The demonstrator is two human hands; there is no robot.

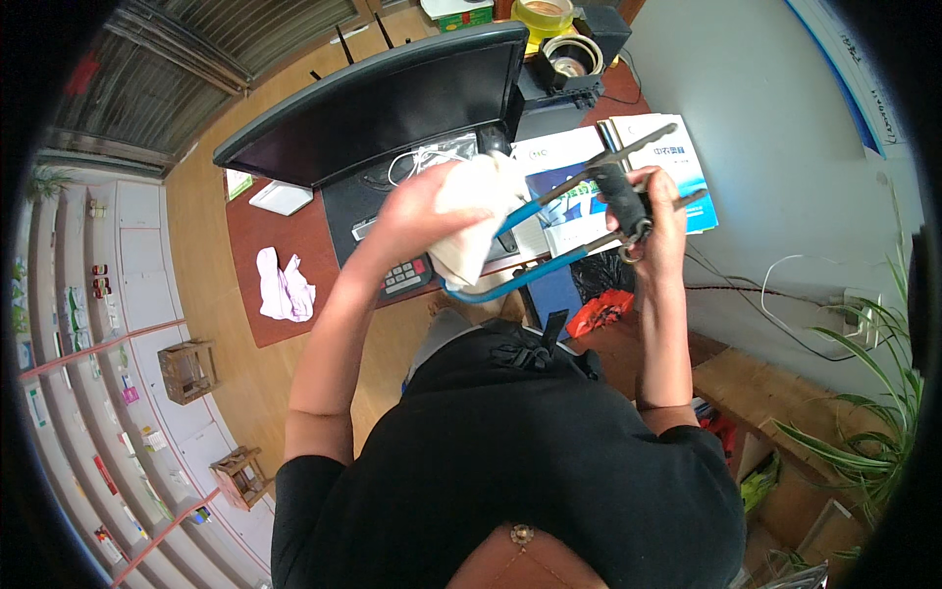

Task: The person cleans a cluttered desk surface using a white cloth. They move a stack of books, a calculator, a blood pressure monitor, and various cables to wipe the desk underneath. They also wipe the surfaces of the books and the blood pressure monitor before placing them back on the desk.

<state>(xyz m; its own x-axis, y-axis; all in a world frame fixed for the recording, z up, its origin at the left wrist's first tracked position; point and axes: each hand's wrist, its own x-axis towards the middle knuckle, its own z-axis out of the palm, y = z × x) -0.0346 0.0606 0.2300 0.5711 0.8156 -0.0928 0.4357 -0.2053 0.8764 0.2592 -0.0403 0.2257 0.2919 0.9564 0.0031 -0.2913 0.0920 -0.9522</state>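
Observation:
A U-lock with a blue-sleeved shackle [541, 276] is held up over the desk front. Its bare metal ends stick out past a black lock body [620, 197]. My right hand [659, 221] grips that lock body, and a key ring [631, 254] hangs by the fingers. In my left hand [421, 213] is a white cloth or tissue [471, 247], bunched around the curved side of the shackle. The cloth hides part of the blue sleeve there, and the left fingertips are partly covered.
Behind my hands stands a black monitor [383, 110] on the desk. Printed brochures [655, 136] lie at the right, near a roll of tape [543, 15]. A calculator [405, 278] is below my left hand; a crumpled pale cloth [285, 286] lies left. Wooden stools [185, 372] stand by shelves.

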